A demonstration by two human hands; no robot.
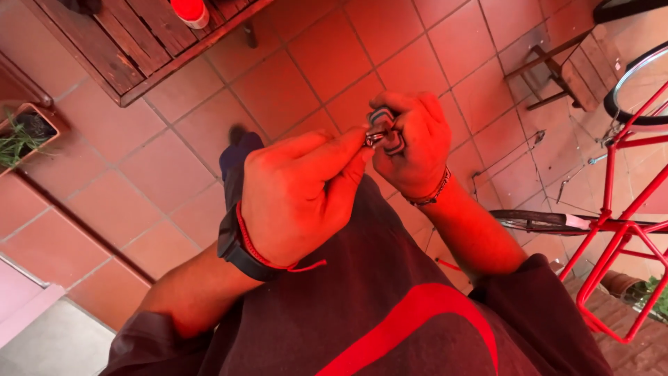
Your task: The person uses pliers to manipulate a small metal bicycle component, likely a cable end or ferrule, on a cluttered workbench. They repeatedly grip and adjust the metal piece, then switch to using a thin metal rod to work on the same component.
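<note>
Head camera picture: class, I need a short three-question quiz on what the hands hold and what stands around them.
1. True or false: both hands meet on one small tool.
2. Which wrist wears the dark watch? A) left B) right
3. Fill in: the red bicycle stands on the person's ____ side.

Key: 1 true; 2 A; 3 right. The left hand pinches the tool's metal end, the right hand wraps its body, above a tiled floor.
</note>
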